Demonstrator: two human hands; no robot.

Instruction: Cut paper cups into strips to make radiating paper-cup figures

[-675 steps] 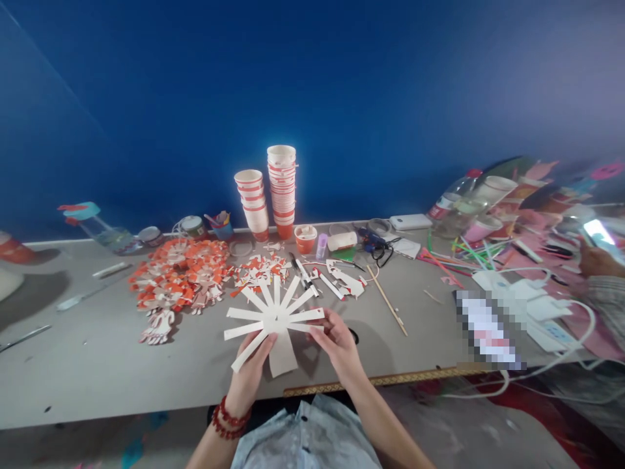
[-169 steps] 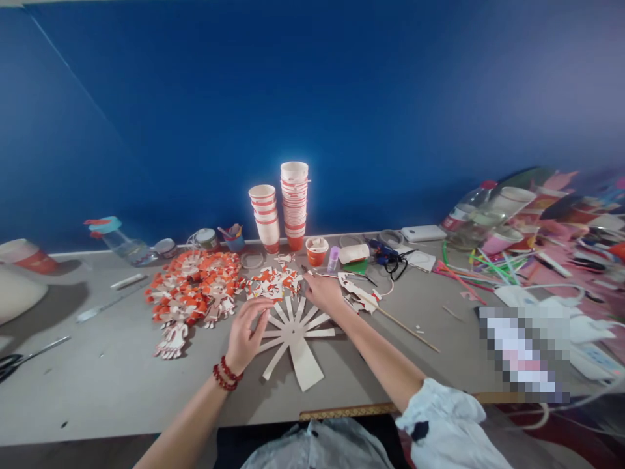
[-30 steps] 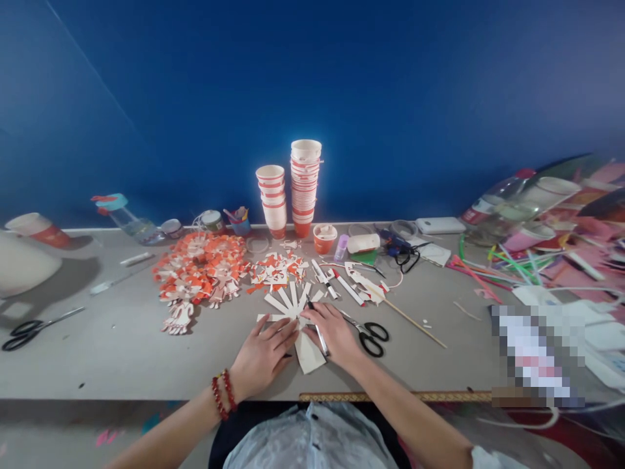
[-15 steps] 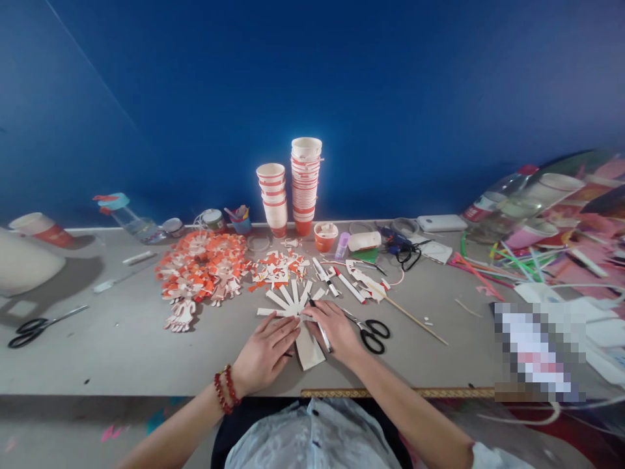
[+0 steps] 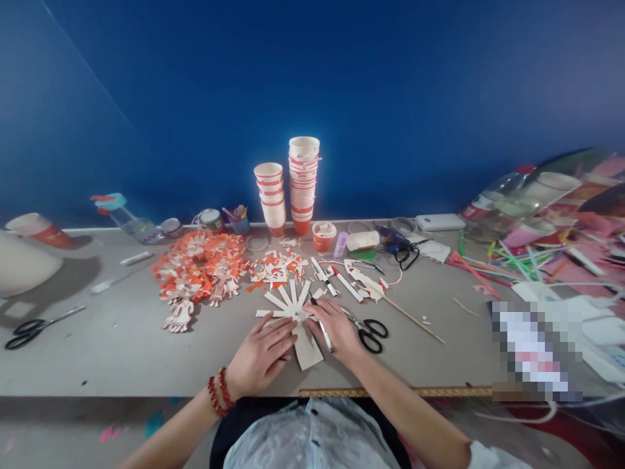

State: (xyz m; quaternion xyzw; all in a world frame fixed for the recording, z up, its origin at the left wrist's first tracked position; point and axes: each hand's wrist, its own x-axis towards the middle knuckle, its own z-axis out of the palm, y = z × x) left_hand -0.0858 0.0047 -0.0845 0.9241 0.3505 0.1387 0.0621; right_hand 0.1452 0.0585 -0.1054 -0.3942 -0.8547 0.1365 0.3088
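Observation:
A white paper-cup cutout [image 5: 308, 348] lies flat on the table, with narrow strips fanned out at its far side and one wide panel toward me. My left hand [image 5: 263, 355] presses on its left part, fingers stretched and close together. A small dark object pokes out beneath that hand; I cannot make out what it is. In my right hand [image 5: 336, 329] is a white marker pen [image 5: 325, 333] with a black end, slanted across the cutout's right side. The fingers of that hand also rest on the paper. Black-handled scissors [image 5: 374, 335] lie just right of it.
Two stacks of paper cups [image 5: 303, 189] stand by the blue wall. Orange-and-white paper cutouts [image 5: 198, 267] are heaped at left, beside paper scraps [image 5: 278, 267]. Markers [image 5: 347, 284], a wooden stick [image 5: 415, 319], a glue gun [image 5: 398, 238] and other scissors [image 5: 29, 331] lie around.
My left hand has shifted slightly left over the cutout. The right hand keeps its grip on the marker pen, almost unmoved. The whole view has slid a little.

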